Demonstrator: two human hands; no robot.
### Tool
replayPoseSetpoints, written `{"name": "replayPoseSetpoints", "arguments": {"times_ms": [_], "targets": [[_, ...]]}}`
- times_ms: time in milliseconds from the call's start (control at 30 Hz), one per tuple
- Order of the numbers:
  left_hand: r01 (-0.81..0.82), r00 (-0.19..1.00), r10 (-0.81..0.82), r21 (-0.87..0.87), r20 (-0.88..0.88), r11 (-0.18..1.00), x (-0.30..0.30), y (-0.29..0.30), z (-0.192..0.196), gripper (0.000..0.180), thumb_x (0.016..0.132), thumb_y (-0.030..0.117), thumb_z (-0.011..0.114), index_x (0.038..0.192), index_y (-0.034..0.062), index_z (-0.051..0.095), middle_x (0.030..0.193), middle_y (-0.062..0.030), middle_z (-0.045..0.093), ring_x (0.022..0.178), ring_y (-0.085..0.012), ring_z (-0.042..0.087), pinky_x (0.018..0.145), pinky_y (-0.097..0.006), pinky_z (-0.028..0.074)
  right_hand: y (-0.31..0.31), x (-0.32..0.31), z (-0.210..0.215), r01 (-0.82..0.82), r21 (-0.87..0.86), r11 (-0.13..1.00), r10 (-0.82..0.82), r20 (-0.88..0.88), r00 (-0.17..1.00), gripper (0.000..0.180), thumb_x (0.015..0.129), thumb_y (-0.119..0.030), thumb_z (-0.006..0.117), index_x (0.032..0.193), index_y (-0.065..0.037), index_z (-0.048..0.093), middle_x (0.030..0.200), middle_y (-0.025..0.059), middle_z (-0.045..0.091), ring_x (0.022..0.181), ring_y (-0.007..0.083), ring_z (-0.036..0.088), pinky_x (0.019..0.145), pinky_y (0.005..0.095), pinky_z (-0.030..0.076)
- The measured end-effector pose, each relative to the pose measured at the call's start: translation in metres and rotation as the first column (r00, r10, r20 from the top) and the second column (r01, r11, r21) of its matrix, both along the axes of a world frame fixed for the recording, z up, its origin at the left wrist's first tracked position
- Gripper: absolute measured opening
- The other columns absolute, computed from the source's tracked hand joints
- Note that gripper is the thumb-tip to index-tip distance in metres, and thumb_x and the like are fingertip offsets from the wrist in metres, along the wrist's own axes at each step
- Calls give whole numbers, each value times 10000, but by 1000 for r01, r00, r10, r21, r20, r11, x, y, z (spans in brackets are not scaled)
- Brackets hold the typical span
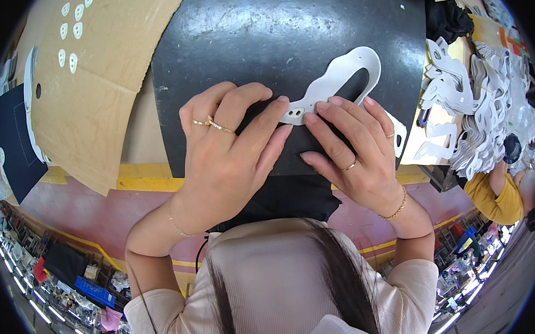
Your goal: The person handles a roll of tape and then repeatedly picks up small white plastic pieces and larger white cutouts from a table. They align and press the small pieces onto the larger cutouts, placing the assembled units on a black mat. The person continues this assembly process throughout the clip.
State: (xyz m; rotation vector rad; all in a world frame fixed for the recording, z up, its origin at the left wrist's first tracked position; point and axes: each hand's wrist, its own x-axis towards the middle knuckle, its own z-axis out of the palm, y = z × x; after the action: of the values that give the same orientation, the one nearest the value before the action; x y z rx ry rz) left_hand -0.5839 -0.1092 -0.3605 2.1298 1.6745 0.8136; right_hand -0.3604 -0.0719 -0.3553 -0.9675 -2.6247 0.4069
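Observation:
A white curved shoe-upper piece lies on the black work mat, looping away from me and back to the right. On its left end sits a small off-white patch with two dark holes. My left hand pinches that end, thumb below and index finger above. The extended fingers of my right hand rest on the piece just right of the patch and hide part of it; the thumb is apart, over the mat. The piece's other end, with an oval hole, shows beyond my right hand.
Brown cardboard lies at left, with several small holed patches on it. At right are stacks of white cut pieces and a black cloth bundle. Another person's yellow sleeve shows at far right.

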Motion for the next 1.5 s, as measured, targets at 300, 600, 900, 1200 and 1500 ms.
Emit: {"name": "replayPoseSetpoints", "arguments": {"times_ms": [300, 600, 900, 1200, 1500], "targets": [[29, 997, -23, 82, -75, 996, 4, -4, -6, 315, 788, 112, 772, 1099, 85, 729, 1141, -39, 629, 1063, -241, 564, 906, -410, 399, -1, -4, -2, 15, -12, 1000, -15, -26, 1000, 500, 795, -257, 799, 1256, -86, 707, 1249, 57, 643, 1180, 233, 621, 1107, 446, 405], [228, 925, -146, 204, -350, 952, 2, 2, -5, 256, 810, 122, 703, 1054, 42, 701, 1091, -52, 630, 1016, -211, 601, 855, -369, 442, 0, -6, -3, 31, -21, 999, -32, -52, 998, 501, 800, -264, 791, 1260, -95, 685, 1223, 57, 634, 1168, 236, 612, 1112, 458, 396], [170, 976, -133, 220, -174, 961, -2, 0, -15, 280, 802, 132, 715, 1064, 33, 702, 1085, -56, 631, 1030, -228, 598, 866, -386, 441, 4, -10, 0, 19, 18, 1000, -18, -15, 1000, 516, 783, -271, 792, 1257, -109, 668, 1200, 35, 615, 1135, 208, 601, 1109, 458, 390], [205, 955, -180, 84, -235, 975, -5, 7, 8, 361, 768, 93, 750, 1122, 39, 698, 1140, -62, 638, 1064, -255, 613, 894, -407, 449, 12, 5, 18, 1, -54, 999, -2, -24, 1000, 468, 760, -220, 804, 1217, -172, 713, 1229, 5, 635, 1188, 191, 608, 1157, 478, 269], [271, 954, -264, 27, -144, 962, 8, -17, 3, 546, 781, 79, 713, 1314, -1, 629, 1451, -173, 546, 1367, -348, 512, 1097, -491, 419, 33, 42, 49, -145, 199, 969, 94, 245, 965, 417, 815, -224, 652, 1225, -188, 715, 1423, -11, 576, 1126, 187, 583, 924, 381, 438]]}}
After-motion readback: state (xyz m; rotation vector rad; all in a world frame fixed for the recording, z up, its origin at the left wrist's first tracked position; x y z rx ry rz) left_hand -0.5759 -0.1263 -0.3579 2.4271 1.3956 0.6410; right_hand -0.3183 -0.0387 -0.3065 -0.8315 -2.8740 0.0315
